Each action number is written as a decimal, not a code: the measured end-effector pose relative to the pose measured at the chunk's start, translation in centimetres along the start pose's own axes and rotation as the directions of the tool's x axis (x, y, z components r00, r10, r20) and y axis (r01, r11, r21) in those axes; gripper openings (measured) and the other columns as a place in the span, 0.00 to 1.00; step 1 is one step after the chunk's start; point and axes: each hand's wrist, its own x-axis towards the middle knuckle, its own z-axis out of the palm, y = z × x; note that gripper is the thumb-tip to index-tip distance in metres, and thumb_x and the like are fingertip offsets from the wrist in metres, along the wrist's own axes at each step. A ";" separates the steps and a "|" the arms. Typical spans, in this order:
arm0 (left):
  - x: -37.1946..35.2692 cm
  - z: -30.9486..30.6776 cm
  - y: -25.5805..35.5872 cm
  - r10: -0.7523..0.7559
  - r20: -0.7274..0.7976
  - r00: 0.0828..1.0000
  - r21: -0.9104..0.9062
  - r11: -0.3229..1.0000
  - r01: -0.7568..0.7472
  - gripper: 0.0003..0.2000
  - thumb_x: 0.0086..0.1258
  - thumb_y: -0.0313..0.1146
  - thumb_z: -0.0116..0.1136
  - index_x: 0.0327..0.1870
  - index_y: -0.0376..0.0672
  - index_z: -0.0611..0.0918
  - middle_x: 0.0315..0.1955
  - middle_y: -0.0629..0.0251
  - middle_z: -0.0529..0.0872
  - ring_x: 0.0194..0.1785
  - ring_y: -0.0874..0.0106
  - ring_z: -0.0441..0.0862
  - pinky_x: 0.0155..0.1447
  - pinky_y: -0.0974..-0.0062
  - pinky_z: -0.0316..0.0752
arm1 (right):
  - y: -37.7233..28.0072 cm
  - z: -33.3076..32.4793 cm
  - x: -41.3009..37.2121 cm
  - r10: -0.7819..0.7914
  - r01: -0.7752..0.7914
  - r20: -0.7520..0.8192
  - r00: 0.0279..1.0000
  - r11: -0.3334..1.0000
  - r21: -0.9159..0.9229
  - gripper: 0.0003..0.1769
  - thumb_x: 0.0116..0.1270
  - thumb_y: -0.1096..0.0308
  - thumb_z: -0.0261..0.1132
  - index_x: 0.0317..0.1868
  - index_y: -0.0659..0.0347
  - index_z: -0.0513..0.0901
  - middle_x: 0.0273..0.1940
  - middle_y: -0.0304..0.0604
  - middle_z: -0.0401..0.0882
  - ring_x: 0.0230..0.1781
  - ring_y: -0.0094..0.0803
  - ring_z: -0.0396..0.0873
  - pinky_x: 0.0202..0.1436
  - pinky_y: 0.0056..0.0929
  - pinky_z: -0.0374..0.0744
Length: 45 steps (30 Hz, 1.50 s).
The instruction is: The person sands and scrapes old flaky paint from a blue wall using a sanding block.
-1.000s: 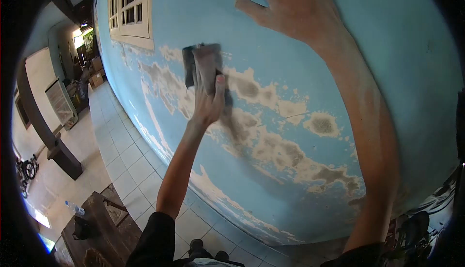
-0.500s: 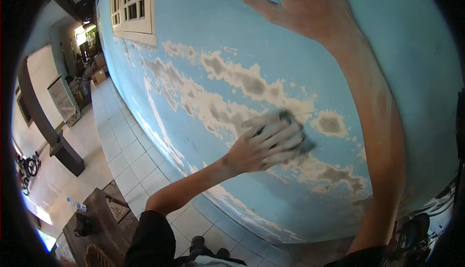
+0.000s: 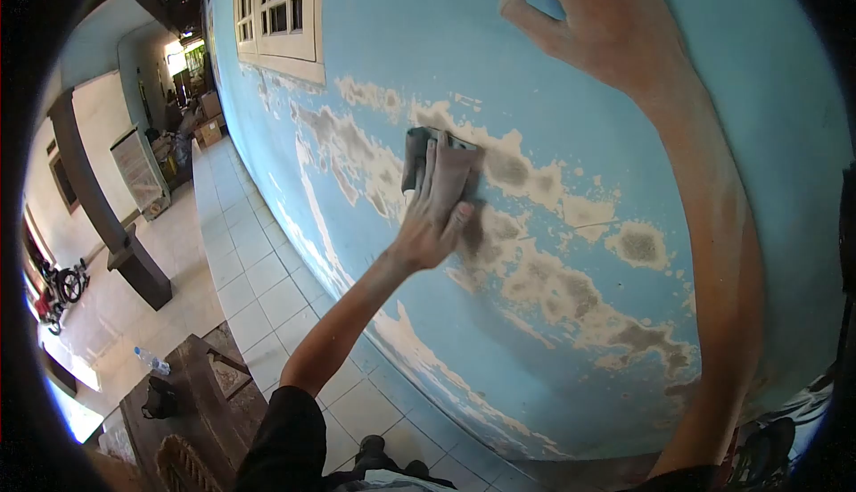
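Observation:
My left hand (image 3: 428, 233) presses a folded piece of grey sandpaper (image 3: 455, 169) flat against the light blue wall (image 3: 392, 19), its fingers lying over the sheet. Patches of bare plaster and grey filler (image 3: 513, 169) spread around it where the paint is gone. Higher up on the right, my right hand (image 3: 597, 10) rests at the wall with its fingers curled in. Its thumb and forefinger close into a loop, and nothing shows inside them.
A cream-framed window (image 3: 281, 15) is set in the wall at upper left. Below runs a tiled ledge (image 3: 259, 269). A wooden bench (image 3: 192, 403) stands at lower left, with a plastic bottle (image 3: 152, 361) near it. A dark pillar (image 3: 134, 264) rises beyond.
My left hand has swept the sandpaper up and to the left across the wall, and its fingers now point upward. My right hand keeps its curled pose; the view has shifted slightly.

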 end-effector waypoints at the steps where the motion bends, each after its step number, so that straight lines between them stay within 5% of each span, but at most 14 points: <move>1: 0.0 0.2 -0.8 0.045 -0.043 0.998 0.110 0.993 -0.040 0.33 0.78 0.51 0.35 0.75 0.38 0.51 0.67 0.38 0.61 0.74 0.50 0.55 0.75 0.51 0.51 | -0.1 -0.2 -0.1 0.014 -0.014 0.000 1.000 1.000 -0.015 0.11 0.60 0.65 0.64 0.26 0.65 0.84 0.26 0.50 0.78 0.37 0.40 0.76 0.53 0.39 0.74; 5: 0.3 -1.9 -7.4 -0.589 -0.012 0.808 -0.336 0.763 0.552 0.30 0.79 0.48 0.38 0.70 0.32 0.57 0.41 0.55 0.78 0.43 0.64 0.77 0.47 0.70 0.75 | -0.1 -0.2 -0.1 0.029 -0.029 -0.021 0.999 1.000 -0.010 0.11 0.60 0.65 0.64 0.27 0.65 0.84 0.26 0.50 0.78 0.36 0.39 0.76 0.52 0.39 0.75; 7: 0.6 -1.7 -6.1 -0.571 0.008 0.821 -0.303 0.781 0.546 0.32 0.79 0.51 0.34 0.71 0.31 0.56 0.53 0.45 0.75 0.56 0.54 0.75 0.58 0.61 0.73 | -0.1 0.1 -0.2 0.031 -0.031 -0.023 0.999 0.999 -0.029 0.12 0.61 0.65 0.64 0.27 0.66 0.84 0.26 0.49 0.78 0.36 0.39 0.76 0.51 0.39 0.74; 9: 0.5 0.2 -3.3 -0.010 -0.203 0.979 -0.009 1.000 0.008 0.34 0.78 0.54 0.34 0.72 0.33 0.55 0.67 0.37 0.62 0.71 0.46 0.60 0.71 0.54 0.61 | 0.2 0.3 -0.1 0.034 -0.036 -0.030 0.999 0.998 -0.053 0.12 0.61 0.65 0.63 0.28 0.66 0.85 0.26 0.49 0.78 0.36 0.39 0.75 0.51 0.39 0.74; 14: 1.5 -0.2 1.3 0.167 0.162 0.972 0.094 0.978 -0.184 0.33 0.77 0.55 0.33 0.74 0.38 0.55 0.74 0.41 0.46 0.78 0.47 0.40 0.77 0.50 0.41 | -0.3 -0.3 -0.1 0.036 -0.036 0.007 0.999 0.999 -0.020 0.13 0.62 0.64 0.63 0.28 0.66 0.85 0.25 0.50 0.77 0.35 0.39 0.75 0.50 0.38 0.75; 17: 4.1 -1.0 -0.4 -0.215 0.057 0.975 -0.464 0.859 0.217 0.33 0.77 0.52 0.39 0.73 0.35 0.57 0.72 0.36 0.51 0.78 0.49 0.43 0.75 0.47 0.48 | 0.1 0.1 0.0 0.048 -0.047 0.061 0.997 0.998 -0.031 0.13 0.62 0.64 0.63 0.28 0.67 0.85 0.25 0.51 0.78 0.37 0.39 0.76 0.51 0.38 0.75; 20: 4.9 0.3 1.5 -0.237 0.059 0.970 -0.190 0.951 0.244 0.34 0.76 0.54 0.36 0.73 0.35 0.56 0.72 0.37 0.50 0.78 0.46 0.42 0.75 0.45 0.45 | -0.1 -0.4 0.0 0.020 -0.019 0.052 0.998 1.000 -0.014 0.14 0.62 0.63 0.64 0.28 0.67 0.85 0.27 0.52 0.80 0.38 0.40 0.77 0.52 0.38 0.75; 25: 3.3 1.0 6.9 0.426 0.133 0.895 0.197 0.873 -0.445 0.31 0.77 0.56 0.30 0.72 0.43 0.61 0.72 0.49 0.60 0.76 0.51 0.53 0.77 0.50 0.44 | -0.1 0.4 -0.2 0.026 -0.024 0.043 0.999 0.998 -0.055 0.14 0.63 0.63 0.64 0.27 0.66 0.85 0.28 0.53 0.81 0.38 0.40 0.77 0.53 0.39 0.75; 29: 6.5 -1.3 2.8 -0.278 -0.028 0.960 -0.282 0.924 0.259 0.26 0.74 0.48 0.45 0.63 0.34 0.70 0.51 0.47 0.78 0.56 0.54 0.74 0.60 0.56 0.68 | -0.4 -0.7 0.8 0.062 -0.061 0.194 0.979 0.998 -0.011 0.14 0.63 0.63 0.63 0.27 0.66 0.85 0.28 0.52 0.81 0.38 0.40 0.77 0.53 0.39 0.74; 32: 6.2 1.5 6.7 0.152 -0.254 0.955 0.089 0.987 -0.134 0.29 0.77 0.48 0.38 0.70 0.34 0.62 0.67 0.44 0.66 0.72 0.47 0.59 0.74 0.48 0.53 | 0.2 0.4 0.3 0.006 0.001 0.114 0.994 0.998 -0.055 0.14 0.63 0.63 0.63 0.27 0.67 0.85 0.27 0.51 0.81 0.37 0.38 0.77 0.55 0.38 0.73; 37: 3.0 3.6 10.9 0.538 0.032 0.842 0.123 0.834 -0.537 0.25 0.73 0.50 0.47 0.67 0.50 0.70 0.70 0.58 0.65 0.70 0.59 0.66 0.74 0.52 0.57 | -0.5 -0.3 0.0 0.009 -0.009 -0.015 1.000 1.000 -0.015 0.14 0.63 0.63 0.64 0.27 0.66 0.84 0.25 0.50 0.80 0.36 0.37 0.77 0.57 0.39 0.73; 41: 6.1 -0.9 5.9 -0.316 0.178 0.932 -0.380 0.852 0.362 0.23 0.73 0.40 0.44 0.66 0.39 0.68 0.64 0.49 0.69 0.68 0.53 0.67 0.72 0.48 0.58 | 0.0 0.2 -0.1 0.012 -0.012 0.002 1.000 0.998 0.069 0.12 0.62 0.64 0.65 0.27 0.65 0.85 0.26 0.50 0.80 0.37 0.38 0.78 0.57 0.40 0.73; 44: 4.6 1.8 7.5 0.088 -0.213 0.973 -0.090 0.990 -0.110 0.24 0.72 0.40 0.46 0.65 0.38 0.68 0.61 0.45 0.69 0.68 0.49 0.65 0.73 0.45 0.53 | 0.0 0.8 -0.1 0.005 -0.006 -0.060 0.998 1.000 -0.018 0.12 0.63 0.64 0.65 0.27 0.65 0.85 0.25 0.49 0.80 0.36 0.37 0.78 0.58 0.39 0.72; 45: 2.3 2.6 10.0 0.119 0.006 0.993 -0.043 0.992 -0.118 0.25 0.72 0.41 0.46 0.66 0.39 0.66 0.63 0.43 0.67 0.71 0.47 0.61 0.76 0.46 0.47 | 0.0 0.5 -0.1 0.007 -0.008 -0.060 0.998 1.000 -0.012 0.12 0.63 0.64 0.65 0.27 0.65 0.85 0.25 0.49 0.80 0.36 0.37 0.78 0.58 0.39 0.72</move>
